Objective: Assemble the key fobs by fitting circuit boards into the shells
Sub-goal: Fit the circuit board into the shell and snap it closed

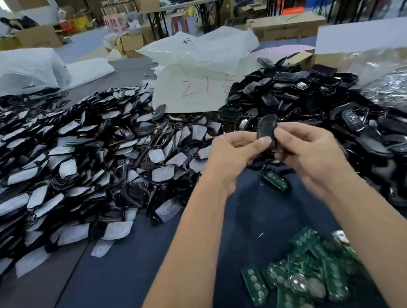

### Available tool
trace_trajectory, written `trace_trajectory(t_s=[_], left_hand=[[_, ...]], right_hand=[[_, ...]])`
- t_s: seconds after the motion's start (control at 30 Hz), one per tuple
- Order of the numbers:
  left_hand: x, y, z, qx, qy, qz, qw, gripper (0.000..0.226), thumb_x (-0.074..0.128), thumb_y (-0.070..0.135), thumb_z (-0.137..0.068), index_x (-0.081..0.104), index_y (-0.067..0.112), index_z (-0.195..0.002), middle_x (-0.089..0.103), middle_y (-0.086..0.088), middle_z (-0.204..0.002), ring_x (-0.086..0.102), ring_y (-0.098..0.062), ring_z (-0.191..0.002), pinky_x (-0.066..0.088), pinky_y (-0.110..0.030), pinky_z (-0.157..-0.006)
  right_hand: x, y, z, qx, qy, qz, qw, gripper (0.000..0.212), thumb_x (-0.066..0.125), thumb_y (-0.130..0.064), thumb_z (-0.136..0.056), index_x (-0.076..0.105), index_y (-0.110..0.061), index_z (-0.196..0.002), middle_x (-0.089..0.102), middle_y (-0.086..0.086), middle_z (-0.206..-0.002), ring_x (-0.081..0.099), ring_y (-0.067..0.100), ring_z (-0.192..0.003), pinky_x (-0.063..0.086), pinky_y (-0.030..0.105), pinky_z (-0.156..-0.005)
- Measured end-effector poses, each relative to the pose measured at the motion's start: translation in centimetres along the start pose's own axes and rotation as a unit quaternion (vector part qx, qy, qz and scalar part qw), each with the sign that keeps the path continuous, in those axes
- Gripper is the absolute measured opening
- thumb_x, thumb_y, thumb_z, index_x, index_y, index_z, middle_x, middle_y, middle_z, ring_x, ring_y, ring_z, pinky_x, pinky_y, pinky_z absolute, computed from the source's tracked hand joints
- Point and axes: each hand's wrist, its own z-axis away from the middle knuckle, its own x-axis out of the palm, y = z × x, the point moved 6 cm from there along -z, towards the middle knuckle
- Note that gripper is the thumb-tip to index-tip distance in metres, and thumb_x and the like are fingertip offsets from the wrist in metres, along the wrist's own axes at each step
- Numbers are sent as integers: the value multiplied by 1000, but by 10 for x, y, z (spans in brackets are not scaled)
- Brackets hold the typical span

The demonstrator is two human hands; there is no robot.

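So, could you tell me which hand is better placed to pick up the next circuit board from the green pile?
Probably the right hand: the pile of circuit boards lies near the right forearm. Both hands now grip the black shell, so the left hand could keep holding it.

A warehouse-like room lies beyond the dark blue bench [124, 284]; its floor [84, 45] is grey-blue and evenly lit; cardboard boxes [38, 36] stand at far left, with more stacked along the far wall; pink plastic stools [179, 24] sit near a long table on black metal legs [202, 1] at far centre; a long flat carton [287, 27] lies at far right; white plastic bags [18, 70] slump at the bench's far edge, one [194, 92] marked in red.
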Motion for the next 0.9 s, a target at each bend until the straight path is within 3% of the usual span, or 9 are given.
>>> trace_trajectory(t_s=[0.13, 0.23, 0.3, 0.4, 0.5, 0.77, 0.9], left_hand=[[29, -19, 5, -7, -26, -26, 999, 10, 84, 10, -84, 74, 11, -86, 70, -2, -72, 60, -3, -57, 47, -17, -57], [33, -22, 9, -4, -39, -21, 999, 9, 83, 10, -85, 78, 18, -87, 77, -4, -81, 68, -6, -67, 52, -17, -64], [32, -22, 11, 3, -40, -29, 999, 12, 82, 9, -86, 80, 21, -88, 78, -3, -82, 68, -7, -71, 54, -20, -68], [32, -24, 11, 6, -38, -41, 998, 21, 81, 9, -87, 81, 29, -81, 75, 1, -77, 64, -7, -68, 54, -24, -72], [35, -25, 13, 13, -48, -30, 998, 22, 79, 10, -89, 82, 32, -86, 75, 1, -81, 62, -8, -71, 54, -28, -76], [42, -25, 11, 6, -76, -17, 997, 16, 73, 8, -94, 81, 21, -89, 74, -3, -86, 66, -11, -75, 57, -29, -78], [45, -19, 10, 39, -28, -76, 996, 6, 69, 5, -96, 71, 11, -94, 71, -4, -82, 63, -9, -70, 55, -28, -74]], right_hand=[[-38, 10, 19, 37, 16, -62, 997, 15, 76, -15, -74, 78, -15, -90, 78, 5, -93, 72, 15, -83, 59, 28, -76], [-44, 11, 24, 29, 26, -82, 996, 13, 72, -7, -82, 81, -16, -84, 80, 4, -92, 75, 15, -86, 62, 30, -80], [-43, 11, 26, 22, 29, -101, 994, 28, 67, 3, -90, 83, -18, -80, 81, 2, -89, 76, 13, -85, 62, 27, -77], [-42, 12, 26, 12, 21, -131, 991, 29, 63, 8, -93, 80, -15, -94, 81, 5, -89, 77, 15, -84, 61, 26, -72], [-46, 17, 24, 21, 36, -154, 987, 27, 73, -3, -81, 72, -8, -107, 80, 6, -88, 76, 14, -79, 60, 23, -69], [-49, 18, 22, 22, 38, -181, 982, 34, 75, -8, -74, 73, -9, -107, 80, 5, -85, 72, 10, -71, 57, 19, -64], [-51, 17, 23, 4, 83, -128, 988, 24, 77, -3, -83, 74, -10, -106, 79, 3, -80, 73, 10, -73, 59, 21, -68]])
